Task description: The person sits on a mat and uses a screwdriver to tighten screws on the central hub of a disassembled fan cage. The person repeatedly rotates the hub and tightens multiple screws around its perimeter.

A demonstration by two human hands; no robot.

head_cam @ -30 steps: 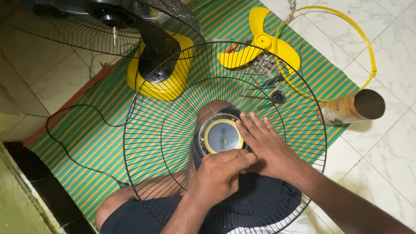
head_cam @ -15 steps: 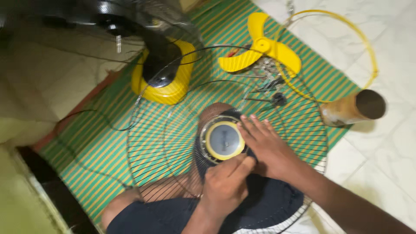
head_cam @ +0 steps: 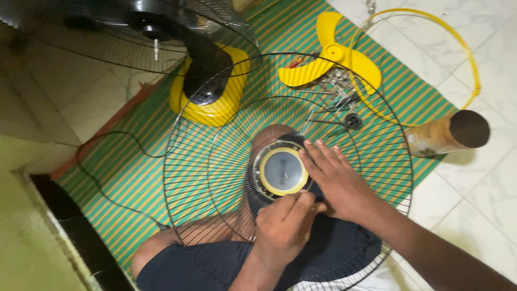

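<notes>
A round black wire fan grille [head_cam: 215, 161] rests across my lap, with a yellow-rimmed grey centre cap [head_cam: 281, 171] in its middle. My left hand [head_cam: 284, 222] pinches the cap's lower edge with fingers closed. Flat on the grille, my right hand [head_cam: 335, 178] has its fingers spread against the right side of the cap. A yellow three-blade fan propeller [head_cam: 334, 59] lies on the striped mat beyond the grille.
A fan body with a yellow base [head_cam: 215, 97] and black motor stands at the back left. A yellow hoop [head_cam: 468, 59], a brown cardboard tube [head_cam: 444, 134], small screws and tools [head_cam: 344, 108] and a black cord [head_cam: 102, 178] lie on the green striped mat [head_cam: 134, 156].
The view shifted a little. My left hand has crept slightly along the cap's lower edge; my right hand stays on the grille.
</notes>
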